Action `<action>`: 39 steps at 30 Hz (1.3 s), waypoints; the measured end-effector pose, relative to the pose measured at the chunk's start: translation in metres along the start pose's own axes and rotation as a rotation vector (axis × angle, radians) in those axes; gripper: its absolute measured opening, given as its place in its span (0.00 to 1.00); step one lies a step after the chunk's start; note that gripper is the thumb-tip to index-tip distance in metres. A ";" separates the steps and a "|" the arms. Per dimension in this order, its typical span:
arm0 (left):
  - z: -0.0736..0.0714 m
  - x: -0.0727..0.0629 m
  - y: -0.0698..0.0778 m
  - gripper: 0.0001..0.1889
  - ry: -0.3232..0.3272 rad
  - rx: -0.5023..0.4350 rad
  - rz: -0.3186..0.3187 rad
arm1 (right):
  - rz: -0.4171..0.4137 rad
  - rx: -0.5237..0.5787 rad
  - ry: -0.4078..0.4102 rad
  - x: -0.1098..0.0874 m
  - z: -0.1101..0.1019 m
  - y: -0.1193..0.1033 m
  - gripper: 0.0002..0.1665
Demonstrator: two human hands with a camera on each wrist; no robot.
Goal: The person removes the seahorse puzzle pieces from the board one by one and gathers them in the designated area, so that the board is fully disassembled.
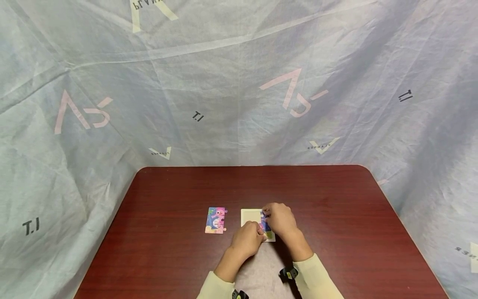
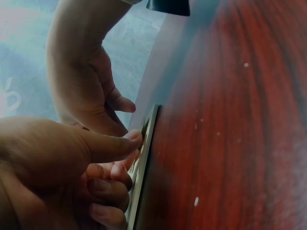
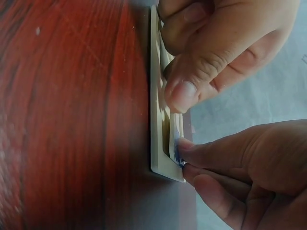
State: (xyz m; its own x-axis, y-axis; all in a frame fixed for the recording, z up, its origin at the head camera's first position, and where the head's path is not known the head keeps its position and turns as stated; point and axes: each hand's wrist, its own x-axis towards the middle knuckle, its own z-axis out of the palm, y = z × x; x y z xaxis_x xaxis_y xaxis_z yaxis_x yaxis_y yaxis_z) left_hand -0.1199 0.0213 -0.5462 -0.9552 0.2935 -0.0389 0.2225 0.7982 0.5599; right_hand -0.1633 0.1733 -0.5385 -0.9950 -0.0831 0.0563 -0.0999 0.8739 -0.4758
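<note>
A cream puzzle tray (image 1: 251, 215) lies on the table, its left part bare and a joined strip of blue and purple puzzle pieces (image 1: 268, 227) along its right side. My right hand (image 1: 281, 219) pinches the strip at the far right, thumb on its blue edge (image 3: 176, 143) in the right wrist view. At the tray's near edge, my left hand (image 1: 247, 239) pinches the strip's near end between thumb and curled fingers, covering part of it. Left of the tray lies another joined section of pieces (image 1: 215, 220), showing a pink figure.
The dark red wooden table (image 1: 168, 257) has rounded far corners. Pale grey printed cloth (image 1: 224, 95) hangs behind it and at both sides. A dark wrist camera (image 1: 288, 274) sits on my right wrist, by the cream sleeve.
</note>
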 end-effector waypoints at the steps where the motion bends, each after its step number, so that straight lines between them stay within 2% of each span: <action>1: 0.000 0.000 0.000 0.08 0.000 -0.006 0.000 | 0.002 0.001 0.000 0.000 0.000 0.000 0.15; 17: 0.000 -0.001 -0.001 0.07 0.010 -0.053 0.019 | -0.038 0.018 -0.020 -0.002 -0.003 -0.001 0.16; 28: 0.000 -0.003 -0.001 0.07 0.027 -0.018 0.040 | -0.024 -0.009 -0.010 -0.002 0.001 -0.001 0.15; 39: 0.001 -0.005 0.001 0.08 0.038 0.001 0.029 | 0.003 0.007 0.000 -0.003 0.003 -0.001 0.18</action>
State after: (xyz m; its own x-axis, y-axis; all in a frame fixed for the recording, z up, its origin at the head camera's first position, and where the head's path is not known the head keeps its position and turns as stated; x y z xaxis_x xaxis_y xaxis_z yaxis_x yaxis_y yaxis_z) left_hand -0.1150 0.0216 -0.5464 -0.9551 0.2962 0.0089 0.2503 0.7902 0.5594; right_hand -0.1603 0.1715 -0.5409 -0.9952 -0.0806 0.0552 -0.0972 0.8708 -0.4819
